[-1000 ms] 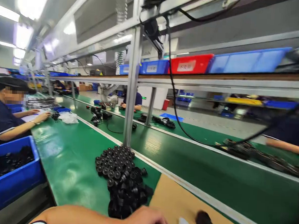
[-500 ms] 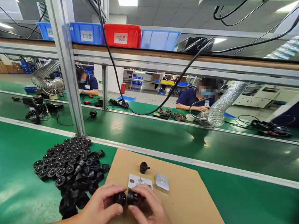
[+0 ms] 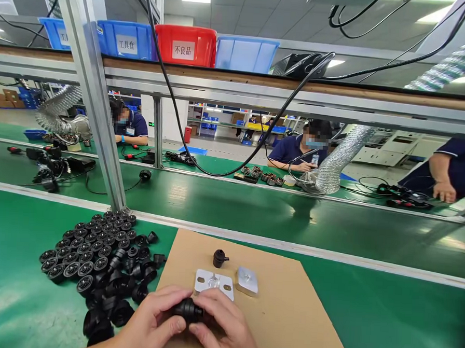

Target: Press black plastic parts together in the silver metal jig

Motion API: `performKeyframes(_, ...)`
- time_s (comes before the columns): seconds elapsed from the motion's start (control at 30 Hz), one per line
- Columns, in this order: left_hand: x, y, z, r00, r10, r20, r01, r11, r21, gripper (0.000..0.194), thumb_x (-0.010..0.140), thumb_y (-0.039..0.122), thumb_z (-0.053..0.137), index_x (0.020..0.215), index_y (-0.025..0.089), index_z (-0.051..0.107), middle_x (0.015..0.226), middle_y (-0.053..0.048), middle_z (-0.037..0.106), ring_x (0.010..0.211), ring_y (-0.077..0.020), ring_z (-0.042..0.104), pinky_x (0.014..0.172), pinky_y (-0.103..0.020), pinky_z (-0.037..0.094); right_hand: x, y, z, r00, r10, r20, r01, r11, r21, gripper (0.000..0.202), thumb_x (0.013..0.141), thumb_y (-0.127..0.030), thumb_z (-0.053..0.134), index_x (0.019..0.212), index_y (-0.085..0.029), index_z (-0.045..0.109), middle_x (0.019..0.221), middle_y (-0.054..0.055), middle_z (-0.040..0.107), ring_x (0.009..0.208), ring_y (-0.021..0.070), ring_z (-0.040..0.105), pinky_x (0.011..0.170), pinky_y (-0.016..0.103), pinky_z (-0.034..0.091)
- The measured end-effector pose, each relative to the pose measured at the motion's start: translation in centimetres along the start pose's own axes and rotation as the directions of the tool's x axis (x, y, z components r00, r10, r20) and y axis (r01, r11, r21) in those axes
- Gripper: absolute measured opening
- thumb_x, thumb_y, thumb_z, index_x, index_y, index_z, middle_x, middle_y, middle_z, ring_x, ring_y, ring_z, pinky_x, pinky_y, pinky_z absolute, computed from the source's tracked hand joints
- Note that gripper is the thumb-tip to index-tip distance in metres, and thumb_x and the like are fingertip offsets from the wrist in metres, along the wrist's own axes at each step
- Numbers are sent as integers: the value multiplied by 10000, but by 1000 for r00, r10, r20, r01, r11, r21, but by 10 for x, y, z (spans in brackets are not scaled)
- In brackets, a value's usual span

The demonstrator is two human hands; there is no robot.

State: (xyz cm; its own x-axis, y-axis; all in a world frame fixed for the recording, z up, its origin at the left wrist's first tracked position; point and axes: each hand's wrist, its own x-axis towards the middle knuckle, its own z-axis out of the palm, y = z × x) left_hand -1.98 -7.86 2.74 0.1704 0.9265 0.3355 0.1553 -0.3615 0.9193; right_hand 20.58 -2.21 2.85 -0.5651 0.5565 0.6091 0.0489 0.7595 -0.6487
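Note:
Low over the cardboard sheet (image 3: 279, 322), my left hand (image 3: 157, 313) pinches a black round plastic part (image 3: 186, 307) between thumb and fingers. Opposite it, my right hand (image 3: 227, 321) grips a second black plastic part (image 3: 199, 311) with a narrower end, partly hidden by the fingers. The two parts meet end to end, in line; whether they are locked together I cannot tell. Just beyond my fingers lies a silver metal plate (image 3: 222, 283) with slots. A silver metal block (image 3: 247, 280) sits to its right, and a black fitting with a side spout (image 3: 220, 258) stands behind.
Rows of black round caps (image 3: 84, 249) and a loose heap of black fittings (image 3: 113, 287) cover the bench left of the cardboard. A metal post (image 3: 92, 94) rises behind them. Across the green belt (image 3: 215, 204), co-workers sit near a silver duct (image 3: 330, 163); another person's hand (image 3: 444, 191) is at right.
My hands have come closer, bringing the two black parts from slightly apart into contact. The view has shifted a little, and another person's arm has appeared at the far right.

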Motion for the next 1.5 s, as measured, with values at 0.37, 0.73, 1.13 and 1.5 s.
performKeyframes(0.37, -6, -4, -1, 997, -66, -48, 70, 994, 87, 350, 887, 453, 810, 1211, 322, 802, 1193, -81, 812, 1125, -281, 754, 1010, -350, 614, 0, -5, 1, 993, 118, -8, -118, 983, -138, 201, 909, -302, 726, 1089, -222, 691, 755, 14, 666, 620, 170, 615, 581, 267, 514)
performKeyframes(0.73, -8, -8, -1, 991, -98, -93, 104, 993, 64, 396, 860, 475, 827, 1202, 277, 808, 1202, -109, 807, 1132, -299, 760, 1021, -382, 628, 8, -6, -12, 949, -253, 188, 314, 818, -482, 288, 1009, -116, 487, 1272, -149, 600, 989, 110, 762, 781, 224, 691, 674, 323, 535)
performKeyframes(1.13, -5, -8, -2, 994, 35, -101, -18, 985, 170, 353, 913, 494, 775, 1217, 315, 794, 1164, -79, 824, 1084, -254, 787, 952, -300, 651, 7, -10, -10, 994, -104, 44, 111, 844, -525, 517, 1083, -615, 354, 1142, -175, 617, 912, 105, 749, 756, 226, 722, 659, 313, 537)
performKeyframes(1.5, -5, -7, -9, 983, 174, -67, -147, 944, 295, 389, 872, 436, 840, 1249, 361, 782, 1123, -57, 842, 1042, -245, 805, 944, -281, 652, -7, -4, 2, 992, 115, 58, -86, 924, -372, 549, 1060, -671, 328, 850, -229, 575, 639, 0, 623, 529, 164, 586, 494, 275, 393)
